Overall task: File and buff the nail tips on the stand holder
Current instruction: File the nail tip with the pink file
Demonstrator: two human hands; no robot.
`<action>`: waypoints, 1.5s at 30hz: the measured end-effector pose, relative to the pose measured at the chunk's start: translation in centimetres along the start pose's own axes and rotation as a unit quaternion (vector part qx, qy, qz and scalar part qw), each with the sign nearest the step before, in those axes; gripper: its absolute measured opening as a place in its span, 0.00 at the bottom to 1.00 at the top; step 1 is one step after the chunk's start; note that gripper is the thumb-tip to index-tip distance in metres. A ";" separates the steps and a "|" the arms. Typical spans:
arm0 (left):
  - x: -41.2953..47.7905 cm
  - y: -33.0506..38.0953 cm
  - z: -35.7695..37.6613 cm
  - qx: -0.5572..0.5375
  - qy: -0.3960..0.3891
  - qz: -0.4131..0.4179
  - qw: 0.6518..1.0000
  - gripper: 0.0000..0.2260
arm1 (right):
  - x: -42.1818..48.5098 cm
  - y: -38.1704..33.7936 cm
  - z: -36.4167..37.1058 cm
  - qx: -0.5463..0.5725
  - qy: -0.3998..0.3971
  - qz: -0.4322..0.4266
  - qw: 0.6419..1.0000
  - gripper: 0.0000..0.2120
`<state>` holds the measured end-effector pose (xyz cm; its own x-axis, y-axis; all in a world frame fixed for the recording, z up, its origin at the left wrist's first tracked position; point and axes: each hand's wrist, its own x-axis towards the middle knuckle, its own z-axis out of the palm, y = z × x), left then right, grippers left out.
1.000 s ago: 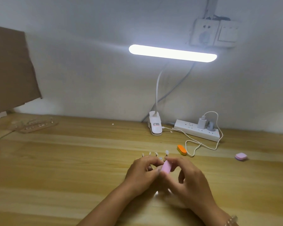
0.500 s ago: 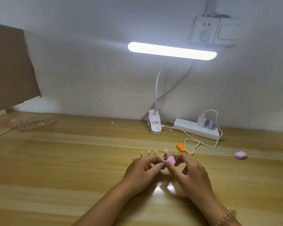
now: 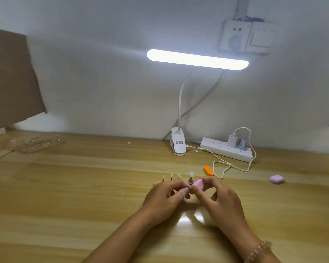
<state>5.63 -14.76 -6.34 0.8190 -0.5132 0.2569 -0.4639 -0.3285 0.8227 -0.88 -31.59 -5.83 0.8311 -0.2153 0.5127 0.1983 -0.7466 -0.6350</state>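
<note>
Here, a person's two hands meet low over a wooden table (image 3: 84, 186), in front of the white lamp clip (image 3: 178, 144). The right hand (image 3: 222, 202) pinches a small pink buffer (image 3: 198, 184) between thumb and curled fingers, with its end aimed toward the left hand. The left hand (image 3: 165, 198) curls over the stand (image 3: 190, 180), thumb and forefinger pinched on it to steady it. Most of the stand is hidden beneath.

Four nail tips (image 3: 179, 175) stand upright in a row just behind the left hand, between it and the clip. The buffer sits at the right end of that row; which tip it meets, and whether it touches, cannot be told.

The work looks underway on one tip. Whether the other tips are finished is too small to see. An orange file (image 3: 208, 170) lies in front and right of the clip, apart from both hands.
</note>
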 end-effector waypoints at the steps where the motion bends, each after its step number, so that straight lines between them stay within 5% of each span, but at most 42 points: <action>1: 0.0 0.0 0.0 0.000 -0.001 -0.001 1.000 0.10 | -0.1 -0.1 0.0 -0.008 -0.002 -0.011 1.000 0.15; 4: 0.1 0.0 0.1 0.002 -0.003 0.001 1.000 0.13 | -0.7 -0.6 0.4 -0.012 -0.030 -0.054 0.998 0.17; 16: 0.0 -0.2 0.0 -0.026 0.006 0.002 1.000 0.09 | -0.3 0.0 0.1 -0.033 0.017 -0.012 0.999 0.20; 27: 0.0 0.0 0.1 -0.015 -0.002 -0.004 1.000 0.13 | -0.9 -0.8 0.3 -0.021 -0.029 -0.052 0.998 0.14; 30: 0.1 -0.4 0.1 -0.002 0.019 -0.011 1.000 0.07 | -0.1 -0.1 0.1 0.008 -0.017 0.001 1.000 0.08; 45: 0.0 -0.4 0.2 -0.005 0.011 -0.009 1.000 0.08 | -0.2 -0.3 0.2 0.007 -0.035 -0.018 0.999 0.10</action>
<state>5.74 -14.77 -6.71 0.8347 -0.4891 0.2532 -0.4456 -0.3297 0.8323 -0.98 -31.21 -5.91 0.8572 -0.1431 0.4947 0.2366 -0.7438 -0.6251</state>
